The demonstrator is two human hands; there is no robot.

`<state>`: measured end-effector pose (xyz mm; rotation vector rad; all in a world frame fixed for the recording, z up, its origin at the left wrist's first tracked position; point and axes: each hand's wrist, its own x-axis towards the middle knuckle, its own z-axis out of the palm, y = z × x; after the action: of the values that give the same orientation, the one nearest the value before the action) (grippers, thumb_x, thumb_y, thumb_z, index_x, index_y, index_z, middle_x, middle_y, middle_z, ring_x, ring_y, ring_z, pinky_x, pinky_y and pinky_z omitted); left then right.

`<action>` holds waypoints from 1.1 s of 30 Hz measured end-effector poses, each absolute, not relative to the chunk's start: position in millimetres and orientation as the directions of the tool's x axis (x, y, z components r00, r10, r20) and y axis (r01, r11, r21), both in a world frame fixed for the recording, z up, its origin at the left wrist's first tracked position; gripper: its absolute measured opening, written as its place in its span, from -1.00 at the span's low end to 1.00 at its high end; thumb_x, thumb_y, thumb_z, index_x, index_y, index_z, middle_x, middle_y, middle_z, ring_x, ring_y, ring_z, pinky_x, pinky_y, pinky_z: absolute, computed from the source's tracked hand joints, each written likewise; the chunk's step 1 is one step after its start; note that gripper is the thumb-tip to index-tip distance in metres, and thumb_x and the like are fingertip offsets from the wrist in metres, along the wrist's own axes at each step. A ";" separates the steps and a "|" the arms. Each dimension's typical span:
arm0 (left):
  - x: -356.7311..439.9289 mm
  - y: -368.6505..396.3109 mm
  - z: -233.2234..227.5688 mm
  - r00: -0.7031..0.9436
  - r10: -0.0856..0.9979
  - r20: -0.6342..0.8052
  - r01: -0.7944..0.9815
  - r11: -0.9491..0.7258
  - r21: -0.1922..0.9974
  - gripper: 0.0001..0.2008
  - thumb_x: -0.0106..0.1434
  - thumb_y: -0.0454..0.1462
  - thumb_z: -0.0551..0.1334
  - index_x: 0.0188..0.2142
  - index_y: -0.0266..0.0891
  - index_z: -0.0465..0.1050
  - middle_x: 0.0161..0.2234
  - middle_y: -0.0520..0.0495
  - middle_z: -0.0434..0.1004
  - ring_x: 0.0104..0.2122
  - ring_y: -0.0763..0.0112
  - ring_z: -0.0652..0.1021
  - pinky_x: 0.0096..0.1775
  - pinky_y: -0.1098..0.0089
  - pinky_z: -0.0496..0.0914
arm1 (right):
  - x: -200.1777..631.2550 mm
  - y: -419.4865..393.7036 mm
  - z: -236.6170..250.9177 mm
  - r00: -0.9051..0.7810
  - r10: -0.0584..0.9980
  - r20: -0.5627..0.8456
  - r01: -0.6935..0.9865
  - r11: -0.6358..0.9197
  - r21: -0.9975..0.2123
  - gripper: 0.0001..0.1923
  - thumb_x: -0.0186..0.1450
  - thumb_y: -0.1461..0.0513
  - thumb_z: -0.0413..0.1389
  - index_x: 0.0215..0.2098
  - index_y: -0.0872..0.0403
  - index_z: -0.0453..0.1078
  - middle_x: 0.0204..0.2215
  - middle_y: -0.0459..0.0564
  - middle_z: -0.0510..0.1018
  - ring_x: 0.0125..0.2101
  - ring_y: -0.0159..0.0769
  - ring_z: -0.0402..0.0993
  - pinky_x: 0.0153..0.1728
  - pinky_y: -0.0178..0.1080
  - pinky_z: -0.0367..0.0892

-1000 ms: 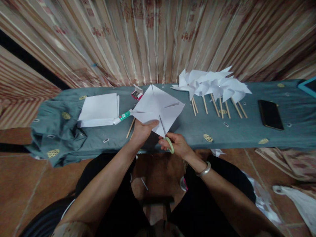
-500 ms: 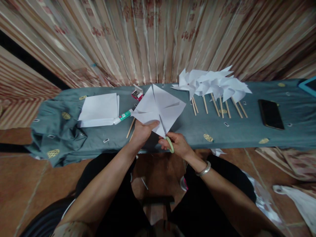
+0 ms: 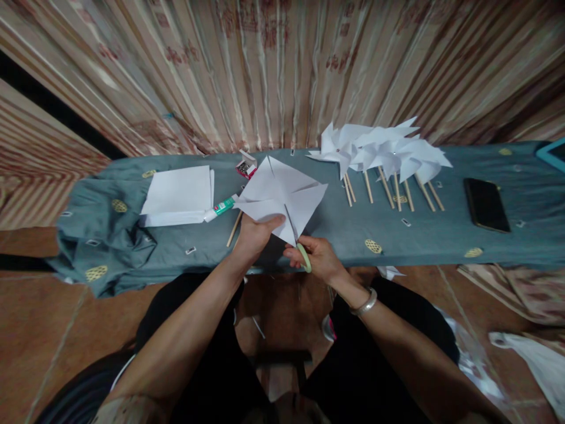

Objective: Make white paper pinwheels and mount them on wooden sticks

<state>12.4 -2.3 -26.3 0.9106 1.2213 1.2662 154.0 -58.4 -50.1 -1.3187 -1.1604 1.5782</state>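
Observation:
A square sheet of white paper (image 3: pixel 304 191), slit inward from its corners, is held up over the table's front edge. My left hand (image 3: pixel 257 232) grips its lower left side, thumb on top and the other fingers hidden beneath. My right hand (image 3: pixel 318 256) is closed round the scissors (image 3: pixel 303 257), whose pale green handle shows. Their blades meet the slit at the paper's near corner and are mostly hidden. Behind the paper's left side lie a small open red box (image 3: pixel 246 165) and a green-and-white glue tube (image 3: pixel 221 208).
A stack of white paper (image 3: pixel 176 191) lies left on the cloth-covered table (image 3: pixel 424 235). Several paper pinwheels (image 3: pixel 384 150) on wooden sticks lie right of centre, with a black phone (image 3: pixel 486 204) farther right. One loose stick (image 3: pixel 234 228) is beside my left hand. A curtain (image 3: pixel 273 76) hangs behind.
The paper's far corners have tipped slightly down and toward me. Both hands stay in nearly the same place, still gripping the paper and the scissors.

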 end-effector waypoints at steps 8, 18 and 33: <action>12.4 -2.8 -27.2 -0.097 0.982 -0.162 -0.187 0.142 0.972 -0.64 -0.24 -0.26 0.44 -0.39 -0.27 0.48 -0.39 -0.04 0.57 -0.40 0.32 0.52 -0.26 0.29 0.40 | 155.3 -59.7 -54.5 -0.185 0.942 -0.278 0.013 -0.281 -0.960 -0.53 -0.06 -0.10 0.37 -0.47 0.11 0.48 -0.68 -0.14 0.49 -0.65 -0.47 0.36 -0.60 -0.39 0.26; 13.1 -2.9 -27.5 -0.093 0.983 -0.161 -0.193 0.141 0.971 -0.64 -0.25 -0.26 0.44 -0.39 -0.26 0.48 -0.41 -0.04 0.58 -0.43 0.32 0.52 -0.30 0.30 0.41 | 155.3 -58.8 -52.4 -0.187 0.945 -0.268 0.023 -0.269 -0.963 -0.55 -0.05 -0.11 0.37 -0.52 0.08 0.46 -0.69 -0.15 0.46 -0.66 -0.48 0.33 -0.62 -0.39 0.24; 10.1 0.6 -28.9 -0.100 0.987 -0.123 -0.203 0.100 0.974 -0.60 -0.23 -0.26 0.46 -0.33 -0.28 0.50 -0.37 -0.04 0.58 -0.39 0.31 0.55 -0.22 0.27 0.43 | 155.8 -63.2 -50.4 -0.221 0.921 -0.320 0.044 -0.319 -0.947 -0.50 -0.05 -0.13 0.35 -0.43 0.09 0.45 -0.66 -0.15 0.50 -0.65 -0.45 0.38 -0.59 -0.38 0.27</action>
<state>10.1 0.6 -28.9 0.9252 1.1918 1.2937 155.8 -63.2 -50.4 -1.3379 -1.2094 1.6226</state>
